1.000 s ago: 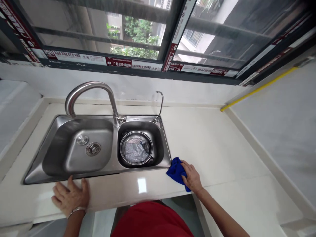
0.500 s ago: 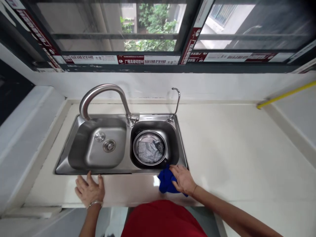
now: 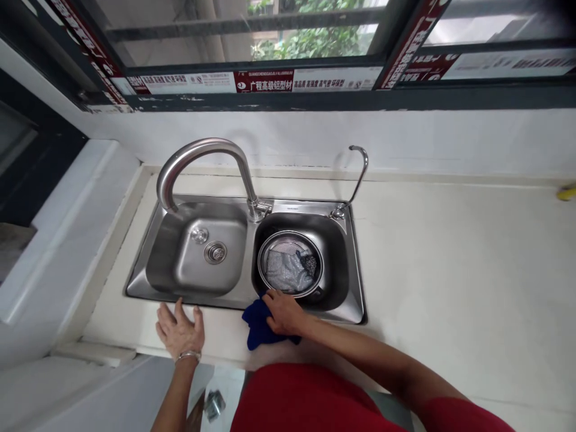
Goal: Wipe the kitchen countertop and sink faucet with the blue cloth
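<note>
My right hand grips a blue cloth and presses it along the front rim of the steel double sink, at the right basin. Part of the cloth spreads over the pale counter strip. To the left, my left hand lies flat with spread fingers on the counter, its fingertips by the sink's front edge. Behind my right hand, a round metal pot sits in the right basin. Inside it are a perforated metal piece and a crumpled grey cloth.
A curved faucet arches over the left basin, and a thin tap rises at the sink's back right corner. Counter surface extends to the right. A window frame runs behind, and a yellow pipe shows at far right.
My right hand has slid left along the sink's front rim with the blue cloth. My left hand stays flat on the counter. The camera view has shifted.
</note>
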The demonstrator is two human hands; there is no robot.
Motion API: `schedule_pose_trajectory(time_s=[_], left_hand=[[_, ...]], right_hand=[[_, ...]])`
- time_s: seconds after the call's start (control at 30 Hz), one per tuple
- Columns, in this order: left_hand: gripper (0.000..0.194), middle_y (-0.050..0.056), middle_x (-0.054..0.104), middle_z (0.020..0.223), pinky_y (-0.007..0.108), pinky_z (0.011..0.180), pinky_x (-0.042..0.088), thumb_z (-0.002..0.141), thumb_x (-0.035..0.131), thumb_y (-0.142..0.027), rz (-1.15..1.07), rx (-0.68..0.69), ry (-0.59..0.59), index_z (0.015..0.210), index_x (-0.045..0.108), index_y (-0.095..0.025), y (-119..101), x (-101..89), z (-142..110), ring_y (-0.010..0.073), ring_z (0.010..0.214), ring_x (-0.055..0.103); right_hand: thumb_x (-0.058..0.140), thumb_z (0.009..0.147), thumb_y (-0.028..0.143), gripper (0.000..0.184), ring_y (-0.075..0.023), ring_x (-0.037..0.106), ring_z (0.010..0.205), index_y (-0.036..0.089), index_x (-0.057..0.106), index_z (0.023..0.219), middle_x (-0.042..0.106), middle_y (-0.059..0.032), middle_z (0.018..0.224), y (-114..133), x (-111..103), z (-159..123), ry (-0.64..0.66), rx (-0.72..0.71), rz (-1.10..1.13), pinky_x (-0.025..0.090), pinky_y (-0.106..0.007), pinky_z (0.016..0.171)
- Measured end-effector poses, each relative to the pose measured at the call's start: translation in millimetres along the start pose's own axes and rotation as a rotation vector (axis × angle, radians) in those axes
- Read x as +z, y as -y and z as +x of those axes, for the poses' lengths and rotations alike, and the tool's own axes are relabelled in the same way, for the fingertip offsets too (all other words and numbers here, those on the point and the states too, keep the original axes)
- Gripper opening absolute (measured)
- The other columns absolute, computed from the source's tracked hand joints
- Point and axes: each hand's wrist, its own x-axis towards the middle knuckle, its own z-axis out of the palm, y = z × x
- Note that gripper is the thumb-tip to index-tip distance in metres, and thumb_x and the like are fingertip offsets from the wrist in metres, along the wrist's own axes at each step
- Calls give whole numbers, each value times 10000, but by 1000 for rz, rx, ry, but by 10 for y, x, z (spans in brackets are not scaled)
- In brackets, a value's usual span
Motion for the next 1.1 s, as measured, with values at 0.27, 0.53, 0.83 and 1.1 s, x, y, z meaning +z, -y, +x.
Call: schedule_pose_trajectory(time_s=[0.27,0.53,0.83,1.1], left_hand=[[619,246,255,1610,546,1222,182,972,376,-498,12,-19,36,1447,469,-112,49,29,2,337,1522,185],[594,262,261,1606,572,1207,209,966,384,-445,31,-26,41,1434,481,-91,11,-14,10,346,1515,204],[628,271,265,1598,570,1211,204,973,343,-489,33,1,20,1436,481,-86,99,48,6,359,1515,208],[615,260,289,1589,557,1212,221,977,327,-493,46,-21,17,1420,497,-100,74,21,6,345,1513,221]], right_hand=[[621,778,201,519,-244,508,1277,178,548,1291,507,-118,1436,-137,163,334,-61,-332,327,429,-395,1084],[649,835,166,573,-204,570,1177,250,510,1385,492,-51,1513,-249,91,843,-83,-406,133,435,-368,1040],[621,881,196,624,-208,551,1267,234,419,1470,415,-62,1577,-387,-92,1268,-170,-263,125,437,-348,1073],[553,929,257,606,-278,592,1113,260,376,1509,350,-67,1618,-524,-676,1689,-292,42,-196,483,-419,976]])
